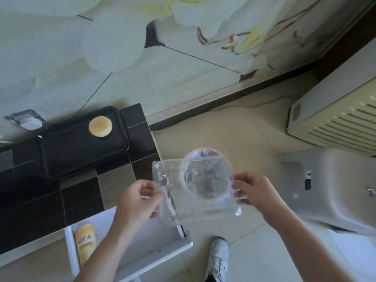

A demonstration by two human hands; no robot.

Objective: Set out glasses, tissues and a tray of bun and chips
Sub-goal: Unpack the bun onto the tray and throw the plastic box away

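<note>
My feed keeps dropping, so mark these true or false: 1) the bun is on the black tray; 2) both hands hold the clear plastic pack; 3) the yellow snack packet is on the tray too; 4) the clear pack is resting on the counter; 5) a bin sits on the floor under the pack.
1) The bun lies on the black tray: true.
2) The left hand and right hand both pinch the clear plastic pack: true.
3) False: the yellow snack packet lies in the open white drawer.
4) False: the pack is held in the air, off the counter, over the floor.
5) The bin shows through the pack: true.
</note>
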